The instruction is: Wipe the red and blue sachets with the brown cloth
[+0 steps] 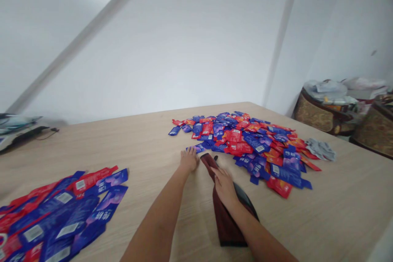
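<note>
My left hand (189,159) lies low over the tabletop, fingers apart, its fingertips at the edge of a blue flattened packet (201,146). Just right of it, my right hand (225,186) grips a long dark red-brown item with black edging (225,225), narrow at the far end and wide toward me; its exact kind is unclear. A dark curved part (245,198) shows beside my right wrist. Beyond both hands spreads a large loose pile of blue and red flat packets (236,135), some printed with barcodes.
A second heap of blue and red packets (64,208) lies at the front left of the wooden table (138,143). A grey cloth (321,148) touches the large pile's right end. Patterned armchairs (316,110) holding bags stand at right. A white wall (184,49) rises behind.
</note>
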`<state>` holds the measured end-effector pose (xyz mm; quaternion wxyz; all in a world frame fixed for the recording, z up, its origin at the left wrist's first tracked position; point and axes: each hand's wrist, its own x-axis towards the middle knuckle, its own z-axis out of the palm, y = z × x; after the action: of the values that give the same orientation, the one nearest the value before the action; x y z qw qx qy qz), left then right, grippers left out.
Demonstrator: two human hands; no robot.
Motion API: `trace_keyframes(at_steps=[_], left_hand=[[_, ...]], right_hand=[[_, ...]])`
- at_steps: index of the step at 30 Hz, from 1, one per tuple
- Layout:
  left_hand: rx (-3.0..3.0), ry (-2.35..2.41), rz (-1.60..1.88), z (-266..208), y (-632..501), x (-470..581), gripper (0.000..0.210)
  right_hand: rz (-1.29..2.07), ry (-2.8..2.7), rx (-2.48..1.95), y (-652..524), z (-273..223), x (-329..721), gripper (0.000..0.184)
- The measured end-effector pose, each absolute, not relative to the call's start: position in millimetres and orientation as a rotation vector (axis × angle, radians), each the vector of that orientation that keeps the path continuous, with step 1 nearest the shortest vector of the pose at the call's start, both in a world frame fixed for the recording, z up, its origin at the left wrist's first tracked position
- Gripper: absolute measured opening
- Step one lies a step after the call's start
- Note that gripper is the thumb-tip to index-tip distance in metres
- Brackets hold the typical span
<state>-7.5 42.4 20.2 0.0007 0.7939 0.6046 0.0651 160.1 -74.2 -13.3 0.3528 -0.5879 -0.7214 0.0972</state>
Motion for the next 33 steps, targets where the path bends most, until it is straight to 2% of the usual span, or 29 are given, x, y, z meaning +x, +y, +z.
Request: trace_keyframes(at_steps=[4, 9, 13, 16, 19, 25, 30, 33], left_hand=[[2.5, 1.916, 0.214, 16, 17, -14, 0.051], [2.566, 1.986, 0.376, 3, -74, -20, 0.055], [2.618, 1.901, 0.365, -7, -154, -16, 0.057], [2.613, 1.879, 0.311, -7, -185, -10, 0.05], [2.609, 1.892, 0.324, -3, -190, -7, 0.048], [2.579, 1.928, 0.496, 1, -179, -21, 0.045], [2.441, 1.894, 0.724, 11, -166, -42, 0.037], [2.165, 1.793, 0.902, 14, -160, -44, 0.029]], right_hand=[[0.271, -1.821, -1.485, -72, -13, 163, 0.046], [0.203, -1.842, -1.402, -85, -1, 160, 0.046], [0.251, -2.164, -1.14, -122, 18, 130, 0.047], [0.381, -2.408, -1.006, -145, 25, 107, 0.049], [0.394, -2.436, -1.15, -139, 21, 108, 0.049], [0.192, -2.252, -1.631, -91, 0, 156, 0.05], [0.209, -2.073, -1.536, -81, -7, 171, 0.051], [0.235, -1.861, -1.387, -90, -1, 169, 0.047]])
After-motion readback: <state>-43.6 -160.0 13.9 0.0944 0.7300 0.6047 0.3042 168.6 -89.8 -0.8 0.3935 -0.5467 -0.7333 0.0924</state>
